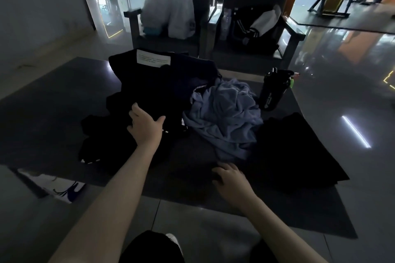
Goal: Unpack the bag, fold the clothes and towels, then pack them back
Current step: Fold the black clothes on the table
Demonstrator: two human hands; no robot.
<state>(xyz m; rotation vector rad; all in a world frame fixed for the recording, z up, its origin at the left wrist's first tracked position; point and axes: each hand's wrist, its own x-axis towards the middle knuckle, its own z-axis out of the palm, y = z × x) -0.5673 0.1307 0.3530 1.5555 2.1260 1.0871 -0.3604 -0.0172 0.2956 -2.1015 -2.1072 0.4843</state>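
Observation:
On the dark low table [42, 113] lies a black bag [154, 79] with a white label, slumped at the back centre. A crumpled light-blue towel [226, 117] sits to its right. Dark clothes [100, 141] lie heaped at the left, and a flat black garment [299, 151] lies at the right front. My left hand [145, 128] rests palm down, fingers spread, on the black fabric in front of the bag. My right hand [229, 177] lies on dark cloth near the table's front edge with fingers curled; whether it pinches the cloth I cannot tell.
A black shaker bottle [272, 90] stands at the table's right rear. Two dark armchairs stand behind, one with white plastic bags [171, 10], one with a striped black jacket [252, 25]. A white and blue shoe [64, 190] sits on the glossy floor at the left.

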